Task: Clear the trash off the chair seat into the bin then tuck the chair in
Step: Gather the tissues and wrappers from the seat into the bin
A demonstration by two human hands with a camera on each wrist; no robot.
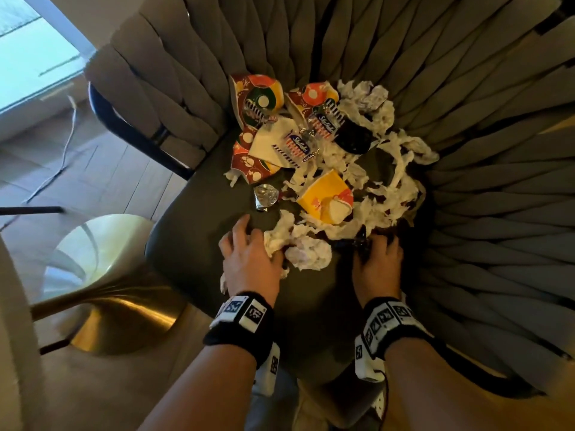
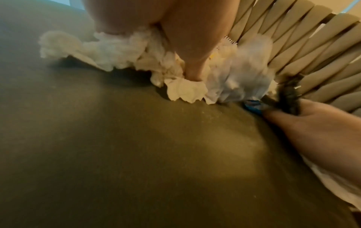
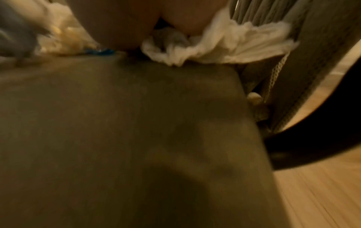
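Note:
A heap of trash lies on the dark chair seat: torn printed paper cups, a yellow cup, a foil wrapper and shredded white tissue. My left hand sits at the heap's near left edge. In the left wrist view its thumb and fingers dig into bunched tissue. My right hand is at the near right edge, fingers curled on a dark crinkled wrapper beside a blue scrap. No bin shows in any view.
The chair's woven grey backrest curves round the far and right sides of the heap. Its black frame runs at the left. A gold table base stands left of the seat, and a white cable trails over the wooden floor.

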